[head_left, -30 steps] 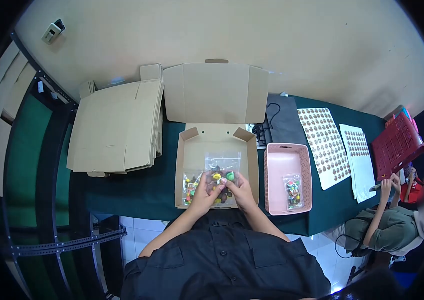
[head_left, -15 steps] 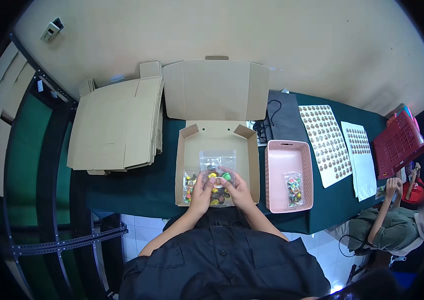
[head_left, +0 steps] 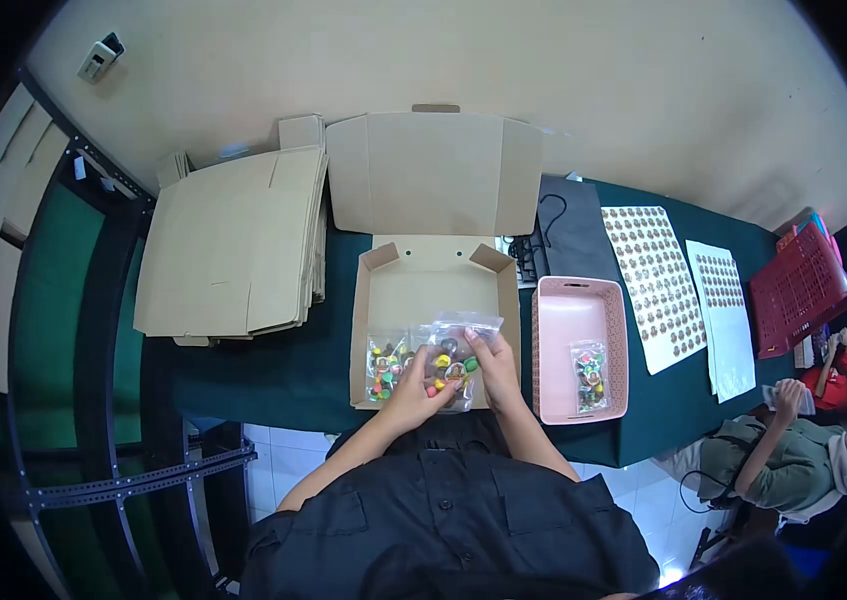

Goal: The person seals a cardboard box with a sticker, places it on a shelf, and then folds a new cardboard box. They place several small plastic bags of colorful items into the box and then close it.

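Both hands grip a clear zip bag (head_left: 451, 350) of colourful round candies, with a small round sticker on its front. My left hand (head_left: 416, 395) is closed on the bag's lower left side, thumb across the front near the sticker. Higher up, my right hand (head_left: 497, 368) pinches the right side near the zip top. The bag is tilted, its top leaning right, over the front of an open cardboard box (head_left: 510, 310). Inside the box at the left lies another candy bag (head_left: 384, 368), partly hidden by my left hand.
Right of the box stands a pink basket (head_left: 580, 310) with a candy bag (head_left: 591, 378) in it. Sticker sheets (head_left: 656, 290) lie farther right, near a red basket (head_left: 804, 292). Flattened cardboard boxes (head_left: 224, 250) are stacked left. A co-worker (head_left: 794, 455) sits at the lower right.
The held bag has turned, its top swinging right. My right hand has moved up and right toward the zip edge, and my left thumb now lies over the bag's lower front.
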Demonstrator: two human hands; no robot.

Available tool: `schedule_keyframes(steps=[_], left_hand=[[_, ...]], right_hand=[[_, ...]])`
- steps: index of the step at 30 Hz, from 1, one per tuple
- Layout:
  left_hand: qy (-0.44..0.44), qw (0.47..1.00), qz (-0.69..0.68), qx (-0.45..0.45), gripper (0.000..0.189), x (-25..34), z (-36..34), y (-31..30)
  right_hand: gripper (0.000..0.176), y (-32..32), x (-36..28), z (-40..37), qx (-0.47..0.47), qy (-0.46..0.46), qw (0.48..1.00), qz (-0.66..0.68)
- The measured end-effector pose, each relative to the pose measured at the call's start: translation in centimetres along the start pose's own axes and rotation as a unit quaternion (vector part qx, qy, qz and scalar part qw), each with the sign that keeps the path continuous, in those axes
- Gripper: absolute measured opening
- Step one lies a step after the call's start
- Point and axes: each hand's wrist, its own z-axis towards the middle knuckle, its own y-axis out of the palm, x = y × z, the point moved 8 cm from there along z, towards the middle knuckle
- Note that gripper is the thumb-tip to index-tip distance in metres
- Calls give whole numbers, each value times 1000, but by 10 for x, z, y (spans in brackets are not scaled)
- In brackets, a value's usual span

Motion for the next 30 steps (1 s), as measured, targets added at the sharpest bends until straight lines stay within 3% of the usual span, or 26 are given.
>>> schedule_keyframes(steps=[2, 3, 4, 6, 7, 8, 10, 11, 12, 14, 18, 20, 21, 24, 26, 28, 30], left_hand=[[-12, 996, 88, -16, 51, 0, 3, -3], [-71, 993, 90, -14, 52, 2, 1, -5], [-73, 993, 90, -11, 52, 0, 4, -7], [24, 997, -70, -5, 56, 15, 10, -9], [28, 992, -105, 59, 38, 16, 8, -18], [28, 992, -104, 60, 38, 10, 10, -23], [89, 990, -66, 89, 23, 3, 15, -40], [64, 990, -84, 93, 14, 4, 14, -42], [64, 990, -84, 94, 14, 4, 13, -42], [-1, 990, -86, 108, 19, -8, 10, -43], [-11, 990, -108, 88, 28, -4, 11, -47], [4, 990, -140, 6, 36, 0, 14, -40], [8, 990, -140, 7, 36, 3, 14, -40], [3, 980, -192, 52, 39, 7, 16, -51], [100, 993, 38, 43, 44, 27, 19, -60], [74, 997, 33, 16, 50, 25, 20, -51], [91, 996, 11, -14, 54, 29, 20, -31]], right_hand=[[21, -4, 4, -2, 10, -8, 1000, 8], [21, -5, 2, -5, 27, -22, 999, 7], [20, -6, 1, -6, 44, -37, 998, 6], [19, -1, -4, -5, 13, -67, 997, -26], [18, 4, -8, -5, -15, -100, 993, -57], [18, 5, -7, -4, -16, -100, 993, -56], [17, 26, -7, -8, -134, -144, 965, -172], [19, 27, -1, -9, -139, -94, 975, -144], [19, 28, -3, -9, -140, -94, 975, -144], [25, 28, 5, -8, -164, -5, 984, -76], [32, 26, -1, -5, -195, 15, 973, -125], [33, 27, -7, -7, -206, 16, 969, -135], [33, 23, -8, -4, -208, 13, 968, -137], [33, 8, -17, 9, -168, -26, 973, -155], [35, -11, -33, 17, -39, -72, 972, -220], [33, -6, -42, 15, -35, -121, 951, -283], [33, 27, -63, -4, -57, -325, 837, -436]])
